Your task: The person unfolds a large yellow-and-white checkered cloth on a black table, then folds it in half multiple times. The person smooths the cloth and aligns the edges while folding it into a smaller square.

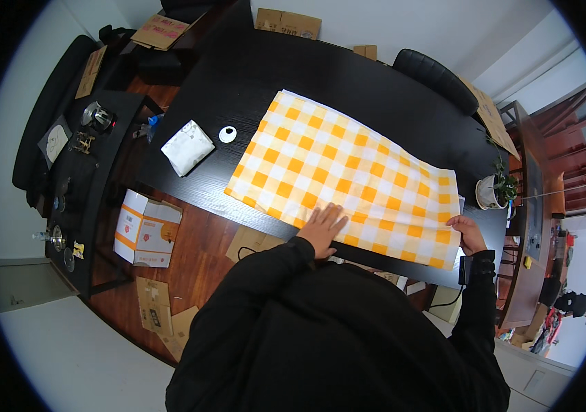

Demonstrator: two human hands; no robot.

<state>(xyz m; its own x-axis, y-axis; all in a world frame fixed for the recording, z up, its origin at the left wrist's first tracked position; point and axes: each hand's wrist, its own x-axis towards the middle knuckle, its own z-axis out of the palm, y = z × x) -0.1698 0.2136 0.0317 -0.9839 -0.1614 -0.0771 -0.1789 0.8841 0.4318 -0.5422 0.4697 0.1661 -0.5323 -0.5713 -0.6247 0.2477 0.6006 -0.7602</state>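
Note:
A yellow-and-white checked tablecloth (348,172), folded into a long strip, lies across a black table (238,75). My left hand (322,230) rests flat on its near edge, fingers spread. At the cloth's right end, my right hand (467,235) pinches the edge between thumb and fingers. White layers show beneath the cloth along its far and right sides. Slight wrinkles run across the part between my hands.
Left of the cloth sit a white packet (188,147) and a small round white object (227,134). A potted plant (491,192) stands at the table's right end. A black chair (436,79) is at the far side; a cardboard box (147,230) stands on the floor at left.

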